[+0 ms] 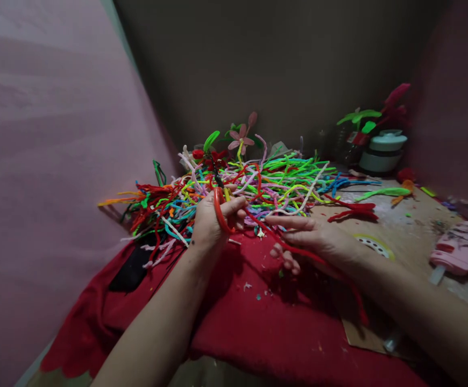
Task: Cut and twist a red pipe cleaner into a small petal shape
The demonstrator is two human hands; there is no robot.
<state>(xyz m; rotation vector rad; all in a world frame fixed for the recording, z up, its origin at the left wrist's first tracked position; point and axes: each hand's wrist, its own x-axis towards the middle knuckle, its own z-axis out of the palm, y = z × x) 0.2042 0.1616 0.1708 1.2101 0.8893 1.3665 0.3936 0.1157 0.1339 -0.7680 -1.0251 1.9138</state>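
Observation:
My left hand [213, 215] is closed, with orange-handled scissors [219, 209] hooked in it and the blades pointing away. Between its thumb and fingertips it also pinches one end of a long red pipe cleaner [270, 234]. This pipe cleaner slants down to the right, past the fingers of my right hand [309, 239], and its far end hangs near my right forearm. My right hand has its fingers stretched and spread, lying against the pipe cleaner without a visible grip. Just beyond both hands lies a heap of many-coloured pipe cleaners [294, 177].
A red cloth [250, 317] with small scraps covers the near table. Pipe-cleaner flowers [241, 138] stand behind the heap. To the right are a lidded jar [383, 153], a pink glue gun [460, 250] and red looped pieces [355, 211]. A black flat object [131, 269] lies left.

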